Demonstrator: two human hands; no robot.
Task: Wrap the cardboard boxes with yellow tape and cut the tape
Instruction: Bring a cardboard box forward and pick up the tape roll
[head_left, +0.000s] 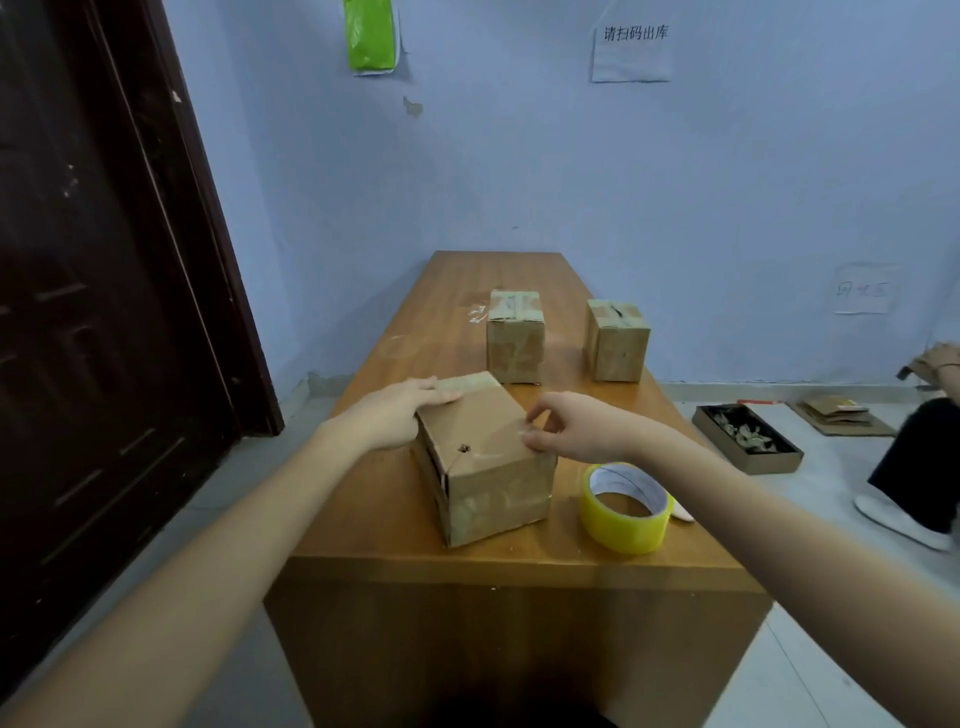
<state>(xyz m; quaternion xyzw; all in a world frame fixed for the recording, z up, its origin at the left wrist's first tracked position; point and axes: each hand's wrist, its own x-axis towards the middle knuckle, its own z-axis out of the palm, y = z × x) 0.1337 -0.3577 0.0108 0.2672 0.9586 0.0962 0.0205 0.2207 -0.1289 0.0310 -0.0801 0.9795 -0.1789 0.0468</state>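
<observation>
Blurring right hand (563, 426) fingertips, box (483, 457).

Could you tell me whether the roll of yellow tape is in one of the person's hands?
No, the yellow tape roll sits on the table, under the right forearm, held by neither hand.

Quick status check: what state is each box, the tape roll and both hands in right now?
Near cardboard box: on the table, flaps closed.
Left hand: flat on the near box's far left edge.
Right hand: fingers pinching at the box's right top edge.
Yellow tape roll: on the table, unheld.
Two far boxes: upright, tops taped.
</observation>
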